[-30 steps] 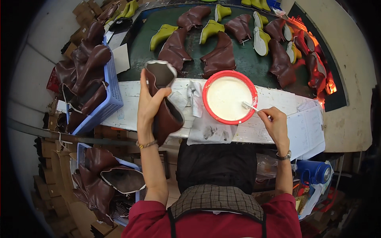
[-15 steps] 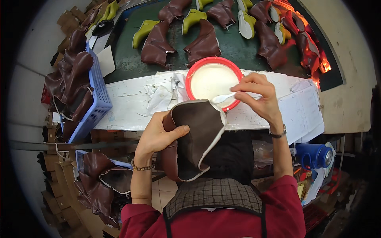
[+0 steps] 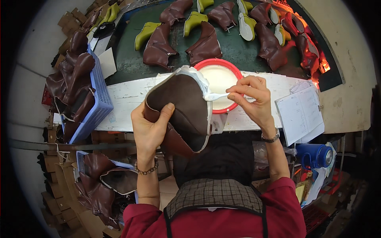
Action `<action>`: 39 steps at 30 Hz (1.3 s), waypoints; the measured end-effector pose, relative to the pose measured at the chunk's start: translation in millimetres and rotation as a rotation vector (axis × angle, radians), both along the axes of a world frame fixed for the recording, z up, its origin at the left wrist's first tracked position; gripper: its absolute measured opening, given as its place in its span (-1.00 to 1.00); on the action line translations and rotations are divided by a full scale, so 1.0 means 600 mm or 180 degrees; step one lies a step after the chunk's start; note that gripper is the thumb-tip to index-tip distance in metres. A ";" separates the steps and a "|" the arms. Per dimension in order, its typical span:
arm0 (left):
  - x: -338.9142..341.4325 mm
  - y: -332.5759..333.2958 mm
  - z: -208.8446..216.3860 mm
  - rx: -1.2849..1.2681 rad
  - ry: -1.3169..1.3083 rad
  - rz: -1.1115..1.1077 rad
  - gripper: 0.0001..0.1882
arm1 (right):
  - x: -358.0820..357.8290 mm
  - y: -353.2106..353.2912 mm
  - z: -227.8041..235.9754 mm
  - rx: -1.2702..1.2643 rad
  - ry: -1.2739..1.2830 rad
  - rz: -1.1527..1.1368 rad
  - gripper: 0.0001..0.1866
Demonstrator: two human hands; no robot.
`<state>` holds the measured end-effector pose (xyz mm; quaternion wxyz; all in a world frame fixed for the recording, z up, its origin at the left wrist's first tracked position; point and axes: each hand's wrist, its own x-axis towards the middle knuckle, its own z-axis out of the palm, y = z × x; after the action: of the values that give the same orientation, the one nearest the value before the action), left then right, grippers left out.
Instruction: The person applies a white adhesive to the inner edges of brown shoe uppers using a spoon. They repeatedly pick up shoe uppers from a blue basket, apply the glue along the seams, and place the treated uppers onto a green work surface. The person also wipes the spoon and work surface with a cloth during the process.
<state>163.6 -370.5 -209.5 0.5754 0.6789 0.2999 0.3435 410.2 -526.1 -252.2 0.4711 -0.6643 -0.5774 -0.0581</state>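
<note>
My left hand (image 3: 152, 123) grips a brown leather boot upper (image 3: 178, 103), thumb on its dark inner face and fingers behind. White paste coats the upper's edge, thickest along its far right side. Between thumb and fingers, my right hand (image 3: 254, 97) pinches a small white brush (image 3: 216, 96) that looks like a toothbrush. The brush head touches the coated edge. Just behind it stands a red-rimmed bowl (image 3: 237, 71) of creamy white liquid, partly covered by the upper and my right hand.
Brown uppers and yellow-green shoe lasts lie on the green conveyor belt (image 3: 127, 59), with an orange-red glow at its far right. Blue baskets (image 3: 101, 101) of uppers stand at left. An open notebook (image 3: 299, 115) lies right; a blue flask (image 3: 315, 155) is below it.
The upper has moved up and left and turned, now covering part of the bowl. The brush has shifted slightly left onto its edge. The white cloth behind is now hidden.
</note>
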 end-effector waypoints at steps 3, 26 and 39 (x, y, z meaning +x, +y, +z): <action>0.000 0.012 0.000 -0.0042 -0.0002 0.0046 -0.69 | -0.005 -0.002 -0.001 -0.0041 0.0044 0.0075 -0.84; 0.009 0.154 -0.080 0.0902 0.0710 0.0221 -0.26 | 0.075 -0.004 -0.005 -0.1228 -0.0162 -0.0727 -0.85; -0.064 0.063 -0.170 0.1768 0.2915 0.0038 0.54 | 0.037 -0.041 -0.066 -0.1138 0.0031 -0.1004 -0.87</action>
<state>125.4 -332.6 -311.3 0.1824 0.8843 0.4219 0.0819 432.1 -550.6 -292.0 0.3339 -0.8194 -0.4652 -0.0245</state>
